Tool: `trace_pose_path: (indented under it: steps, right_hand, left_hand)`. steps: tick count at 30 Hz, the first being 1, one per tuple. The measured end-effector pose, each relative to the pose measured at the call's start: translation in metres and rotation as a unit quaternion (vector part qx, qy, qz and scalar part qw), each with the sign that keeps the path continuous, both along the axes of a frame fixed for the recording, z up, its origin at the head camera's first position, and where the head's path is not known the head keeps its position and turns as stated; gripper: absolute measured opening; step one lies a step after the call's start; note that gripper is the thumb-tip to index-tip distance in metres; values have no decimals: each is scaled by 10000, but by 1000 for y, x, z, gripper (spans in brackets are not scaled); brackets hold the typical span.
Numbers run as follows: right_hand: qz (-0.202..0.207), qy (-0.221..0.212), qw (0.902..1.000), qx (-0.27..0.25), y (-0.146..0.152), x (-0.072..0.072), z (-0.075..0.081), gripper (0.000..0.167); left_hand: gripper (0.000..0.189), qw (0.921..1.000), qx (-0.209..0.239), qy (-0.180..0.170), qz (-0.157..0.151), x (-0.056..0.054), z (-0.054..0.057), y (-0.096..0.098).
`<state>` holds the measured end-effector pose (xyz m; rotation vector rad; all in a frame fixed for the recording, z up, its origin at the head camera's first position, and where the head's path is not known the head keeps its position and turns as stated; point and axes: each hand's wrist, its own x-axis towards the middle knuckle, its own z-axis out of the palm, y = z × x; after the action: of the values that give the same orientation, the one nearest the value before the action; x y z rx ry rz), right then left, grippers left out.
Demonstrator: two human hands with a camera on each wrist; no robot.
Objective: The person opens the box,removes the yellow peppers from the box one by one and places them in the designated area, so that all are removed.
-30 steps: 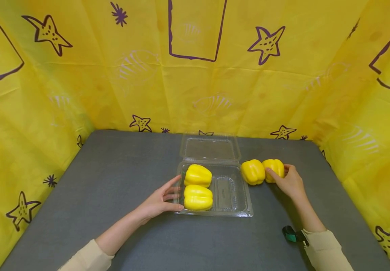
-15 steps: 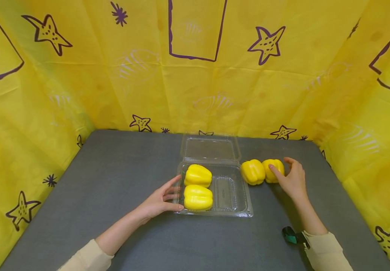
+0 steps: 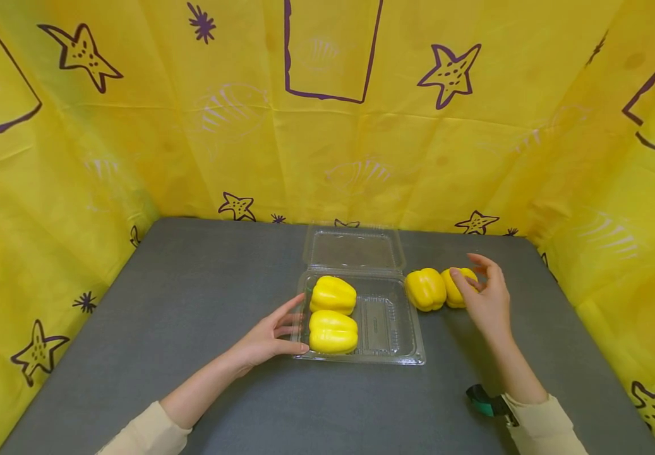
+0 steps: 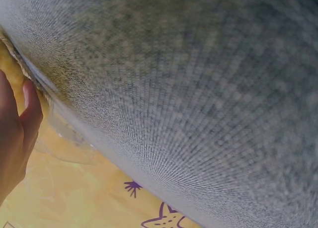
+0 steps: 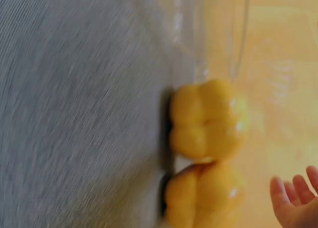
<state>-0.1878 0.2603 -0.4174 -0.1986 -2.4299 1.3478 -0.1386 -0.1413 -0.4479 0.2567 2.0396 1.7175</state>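
Observation:
On the table an unlidded clear plastic clamshell container [image 3: 386, 357] holds two yellow bell peppers, one nearer [image 3: 333, 332] and one farther [image 3: 333, 295], in its left half. My left hand [image 3: 264, 338] rests at the container's left edge, fingers spread, thumb at the near left corner. Right of the container two more yellow bell peppers, a left one [image 3: 426, 289] and a right one [image 3: 453, 291], sit side by side. My right hand [image 3: 489, 303] hovers by the right one, partly covering it in the head view, fingers loosely bent. In the right wrist view that hand [image 5: 298, 203] stands apart from both peppers.
The clear lid [image 3: 354, 248] lies folded back behind the container, towards the rear edge. A grey cloth [image 3: 219, 272] covers the table. Yellow curtains [image 3: 327, 139] with starfish drawings enclose it at the back and sides. A black and green strap [image 3: 486, 402] hangs at my right wrist.
My right hand has let go of the right-hand bell pepper and risen up off it, fingers opening. The peppers, the container and my left hand have stayed in place.

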Motion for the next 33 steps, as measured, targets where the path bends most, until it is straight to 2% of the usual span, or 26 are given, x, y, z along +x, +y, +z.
trace_pose_path:
  steps: [6,11,15,19,27,33]
  right_hand:
    - [716,-449,9959,-309,-20,7,10,57]
    - [1469,-716,9858,-394,-34,12,11,54]
    - [2117,-828,9720,-590,-42,16,10,50]
    - [2674,-826,9589,-463,-51,19,7,46]
    - [3270,-1022,9394,-128,-70,26,1,45]
    - [3842,-1179,9156,-121,-81,28,-4,51]
  left_hand:
    - [95,10000,2,-3,-10,0,0,0]
    - [95,10000,-1,2,-11,0,-1,0]
    - [95,10000,-20,9,-18,-1,-1,0]
    - [95,10000,-41,15,-17,-1,0,0]
    - [94,10000,-51,-7,2,-1,1,1]
    - [94,10000,-6,-33,0,-1,-1,0]
